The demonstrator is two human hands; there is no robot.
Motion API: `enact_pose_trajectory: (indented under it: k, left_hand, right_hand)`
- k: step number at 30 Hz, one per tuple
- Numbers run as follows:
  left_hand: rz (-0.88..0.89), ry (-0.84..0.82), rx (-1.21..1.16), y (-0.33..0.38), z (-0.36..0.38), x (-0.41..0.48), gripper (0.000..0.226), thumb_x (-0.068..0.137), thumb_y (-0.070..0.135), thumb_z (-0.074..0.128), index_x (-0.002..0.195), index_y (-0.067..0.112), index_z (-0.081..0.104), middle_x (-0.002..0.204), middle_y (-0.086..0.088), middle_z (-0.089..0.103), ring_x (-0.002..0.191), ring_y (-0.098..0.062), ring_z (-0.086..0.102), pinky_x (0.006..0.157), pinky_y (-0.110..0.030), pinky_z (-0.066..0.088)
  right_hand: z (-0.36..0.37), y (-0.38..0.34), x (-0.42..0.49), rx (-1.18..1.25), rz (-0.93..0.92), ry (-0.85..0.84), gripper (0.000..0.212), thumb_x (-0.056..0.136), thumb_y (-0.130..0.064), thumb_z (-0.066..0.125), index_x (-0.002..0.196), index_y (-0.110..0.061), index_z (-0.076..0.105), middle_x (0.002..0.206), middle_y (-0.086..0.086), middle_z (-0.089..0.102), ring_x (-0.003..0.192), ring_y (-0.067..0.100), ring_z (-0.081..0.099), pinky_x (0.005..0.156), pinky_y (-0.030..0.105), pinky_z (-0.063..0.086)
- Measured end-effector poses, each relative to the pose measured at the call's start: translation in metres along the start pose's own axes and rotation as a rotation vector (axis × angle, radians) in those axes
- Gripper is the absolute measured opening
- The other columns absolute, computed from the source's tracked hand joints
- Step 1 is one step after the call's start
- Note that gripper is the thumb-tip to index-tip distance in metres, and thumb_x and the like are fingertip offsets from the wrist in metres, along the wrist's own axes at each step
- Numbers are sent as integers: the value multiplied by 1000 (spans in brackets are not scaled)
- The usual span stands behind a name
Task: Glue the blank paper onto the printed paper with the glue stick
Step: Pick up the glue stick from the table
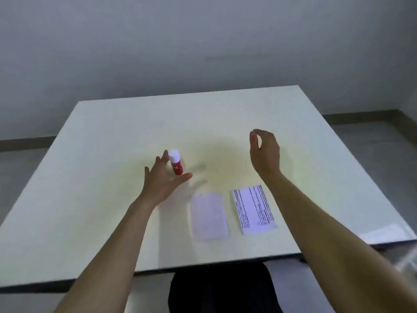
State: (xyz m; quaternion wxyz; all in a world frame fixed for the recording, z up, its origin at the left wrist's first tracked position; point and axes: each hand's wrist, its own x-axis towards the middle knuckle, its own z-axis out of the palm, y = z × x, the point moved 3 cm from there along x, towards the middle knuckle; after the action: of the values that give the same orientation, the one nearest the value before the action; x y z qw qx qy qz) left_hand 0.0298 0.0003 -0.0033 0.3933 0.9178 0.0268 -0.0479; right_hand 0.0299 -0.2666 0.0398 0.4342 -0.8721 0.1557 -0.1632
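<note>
Head view. The left hand (163,179) reaches toward the glue stick (176,162), which stands upright on the white table (112,136), left of centre and beyond the two papers. Its fingers (160,162) are spread wide around the red barrel, thumb below and to the right, and do not appear to have closed on it. The right hand (265,152) hovers above the table, well apart from the stick, fingers loosely curled with thumb and forefinger near each other, holding nothing.

The blank paper (209,215) lies flat near the front edge; the printed paper (253,208) lies just beside it on the right, not touching, text running along its long edges.

Step in hand, as judged: grasping the glue stick. The grip is best taken low on the red barrel, leaving the white cap free for the right hand to pull off. The stick is tall and narrow, so a sideways brush could tip it; closing thumb and fingers together from opposite sides avoids this.

Count: one glue stick, one blank paper, one printed paper, two hands.
</note>
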Motion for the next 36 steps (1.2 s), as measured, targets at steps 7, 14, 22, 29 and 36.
enact_pose_trajectory:
  k: [7,14,22,29,36]
  left_hand:
    - [133,295,-254,16,18,-22,9,83,23,65,81,15,62,66,8,56,73,-24,52,61,-21,39]
    - [451,309,-48,64,-6,-64,49,81,13,70,128,16,59,93,-10,64,87,-22,59,81,-31,47]
    - [537,316,119,74,-10,-88,48,83,16,69,129,21,58,95,-7,60,94,-24,56,76,-35,48]
    - [531,307,140,77,-2,-87,48,83,17,68,129,21,58,96,-7,60,91,-23,56,75,-37,49]
    - [332,357,7,54,-9,-81,25,79,26,72,104,23,72,73,2,45,67,-14,46,57,-16,32]
  right_hand:
    - [-7,0,-59,205,-182,114,30,94,-24,53,121,-13,59,124,6,57,105,20,58,86,25,42]
    - [-5,-55,-81,218,-53,-374,57,84,-63,48,101,-12,64,63,7,69,39,14,57,46,22,45]
    - [-11,-65,-88,373,-160,-625,18,91,-10,57,106,-1,61,76,10,60,59,20,59,64,28,52]
    - [-12,-53,-84,295,-79,-563,33,92,-30,58,89,2,63,64,12,62,43,17,58,49,28,51]
    - [-36,13,-43,364,11,-219,22,86,-5,62,108,2,64,83,15,62,57,21,64,73,32,56]
